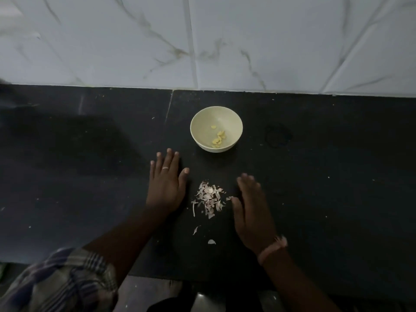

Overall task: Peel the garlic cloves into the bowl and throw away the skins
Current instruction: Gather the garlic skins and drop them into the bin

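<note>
A pale bowl (216, 113) stands on the black counter (90, 176) with several peeled yellow garlic cloves (218, 138) in its bottom. Nearer to me lies a small heap of pinkish garlic skins (209, 198). Two stray skin bits (196, 230) lie closer to the counter's front edge. My left hand (167, 183) lies flat on the counter just left of the heap, fingers straight, a ring on one finger. My right hand (252, 208) is flat on the right of the heap, slightly blurred, its thumb touching the heap's edge. Neither hand holds anything.
A white marble-tiled wall (225, 41) rises behind the counter. The counter's front edge runs along the bottom. A checked cloth (60, 282) shows at lower left. A faint ring mark (278, 135) lies right of the bowl.
</note>
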Motion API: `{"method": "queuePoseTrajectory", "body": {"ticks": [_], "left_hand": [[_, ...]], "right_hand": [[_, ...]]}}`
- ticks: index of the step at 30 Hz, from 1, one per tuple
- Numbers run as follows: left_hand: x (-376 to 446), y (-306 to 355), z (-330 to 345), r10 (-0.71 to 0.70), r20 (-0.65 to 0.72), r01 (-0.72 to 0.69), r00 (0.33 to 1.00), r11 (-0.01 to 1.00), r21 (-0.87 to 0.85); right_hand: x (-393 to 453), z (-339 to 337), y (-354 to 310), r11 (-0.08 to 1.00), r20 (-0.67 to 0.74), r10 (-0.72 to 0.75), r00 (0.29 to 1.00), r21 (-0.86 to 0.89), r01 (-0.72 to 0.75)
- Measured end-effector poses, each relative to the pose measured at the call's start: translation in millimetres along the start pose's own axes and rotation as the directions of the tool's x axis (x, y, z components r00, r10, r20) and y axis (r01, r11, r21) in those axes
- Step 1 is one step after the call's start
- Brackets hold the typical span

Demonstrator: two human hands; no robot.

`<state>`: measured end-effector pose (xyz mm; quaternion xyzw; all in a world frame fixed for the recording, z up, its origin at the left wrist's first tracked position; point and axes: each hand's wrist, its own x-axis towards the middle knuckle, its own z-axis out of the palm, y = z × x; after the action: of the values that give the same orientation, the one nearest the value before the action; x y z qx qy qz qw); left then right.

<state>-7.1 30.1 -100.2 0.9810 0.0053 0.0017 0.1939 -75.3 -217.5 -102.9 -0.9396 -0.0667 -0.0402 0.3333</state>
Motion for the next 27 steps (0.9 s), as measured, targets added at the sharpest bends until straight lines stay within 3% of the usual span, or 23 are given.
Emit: {"method": "queuePoseTrajectory", "body": {"ticks": [3,5,7,9,12,14,17,19,22,25,27], "left_hand": [[1.0,-0.9,4.7,0.085,0.096,-0.098,0.992,0.986,0.133],[-2.1,6.2,7.2,0.201,0.14,-0.217,0.97,0.97,0.106],[-10.9,14.0,9.4,0.384,0.212,-0.399,0.899,0.917,0.029],[-24.6,20.1,7.5,0.534,0.246,-0.495,0.809,0.845,-0.203],[-47.8,14.0,-10.3,0.482,0.225,-0.24,0.847,0.724,-0.647],[-57.3,-1.4,-21.5,0.385,0.154,-0.172,0.91,0.688,-0.705],[-55.1,-15.9,-31.7,0.237,0.085,-0.132,0.968,0.765,-0.63],[-49.7,-9.4,-35.7,0.248,0.126,-0.136,0.96,0.815,-0.564],[-47.0,9.8,-27.7,0.362,0.203,-0.224,0.91,0.84,-0.494],[-46.9,20.1,-18.3,0.397,0.38,-0.059,0.836,0.753,-0.656],[-45.1,21.3,-14.1,0.348,0.375,0.139,0.859,0.547,-0.826]], "right_hand": [[-19.9,8.3,-8.5,0.928,-0.074,0.229,0.971,-0.285,-0.24],[-18.5,21.7,-23.2,0.881,-0.104,0.301,0.948,-0.351,-0.318],[-11.5,38.1,-41.0,0.894,-0.095,0.301,0.949,-0.317,-0.316],[-7.4,54.7,-55.5,0.953,-0.042,0.196,0.98,-0.229,-0.201],[-16.1,52.1,-75.6,0.985,0.054,0.146,0.988,0.082,-0.15],[-37.7,45.2,-85.0,0.974,-0.002,0.177,0.984,0.143,-0.175],[-73.3,48.5,-92.0,0.958,-0.183,0.225,0.957,-0.136,-0.252],[-82.1,58.8,-96.6,0.894,-0.107,0.282,0.953,-0.331,-0.302],[-60.1,68.8,-97.2,0.878,-0.041,0.285,0.958,-0.39,-0.278],[-31.2,73.5,-88.8,0.912,0.006,0.166,0.986,-0.381,-0.151],[-23.2,74.5,-83.3,0.929,0.016,0.144,0.989,-0.347,-0.13]]}}
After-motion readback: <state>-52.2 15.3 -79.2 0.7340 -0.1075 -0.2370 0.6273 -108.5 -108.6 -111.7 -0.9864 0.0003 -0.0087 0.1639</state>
